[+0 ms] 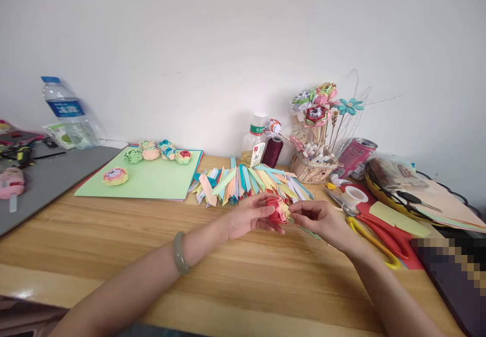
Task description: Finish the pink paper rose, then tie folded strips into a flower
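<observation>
A red and pale yellow paper flower [279, 210] is held just above the table, between both hands. My left hand [252, 218], with a bracelet on the wrist, wraps its fingers around the red side. On the yellow side, my right hand [313, 219] pinches at the petal edge with thumb and forefinger. A green paper strip [309, 233] shows under the right fingers; whether it joins the flower I cannot tell. Directly behind the hands lies a heap of coloured paper strips [243, 181].
Several finished paper flowers [150, 150] sit on green paper sheets [159, 187] at left. Behind stand a glue bottle [253, 144], a dark thread spool [273, 152] and a flower basket [313, 169]. Red and yellow scissors [383, 236] lie right, beside white tape [356, 194].
</observation>
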Action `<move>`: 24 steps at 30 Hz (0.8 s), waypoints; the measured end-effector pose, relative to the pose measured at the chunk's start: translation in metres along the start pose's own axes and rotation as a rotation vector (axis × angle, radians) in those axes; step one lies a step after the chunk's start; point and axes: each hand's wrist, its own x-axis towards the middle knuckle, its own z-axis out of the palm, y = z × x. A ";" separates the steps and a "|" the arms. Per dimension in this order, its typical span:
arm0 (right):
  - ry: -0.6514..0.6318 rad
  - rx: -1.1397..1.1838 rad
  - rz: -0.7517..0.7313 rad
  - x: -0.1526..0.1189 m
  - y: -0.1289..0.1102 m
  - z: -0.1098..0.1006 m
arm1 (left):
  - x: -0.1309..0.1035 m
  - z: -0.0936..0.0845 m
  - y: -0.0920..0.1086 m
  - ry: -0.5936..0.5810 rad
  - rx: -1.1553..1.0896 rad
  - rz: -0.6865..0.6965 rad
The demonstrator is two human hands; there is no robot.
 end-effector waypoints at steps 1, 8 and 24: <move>0.013 -0.015 -0.010 0.000 0.001 0.000 | 0.000 0.000 0.000 0.002 -0.003 0.001; 0.147 -0.208 -0.238 -0.002 0.005 0.002 | 0.005 -0.007 -0.001 -0.040 -0.100 -0.087; 0.388 -0.319 -0.320 -0.004 0.003 0.010 | 0.001 0.001 0.002 0.069 -0.022 -0.008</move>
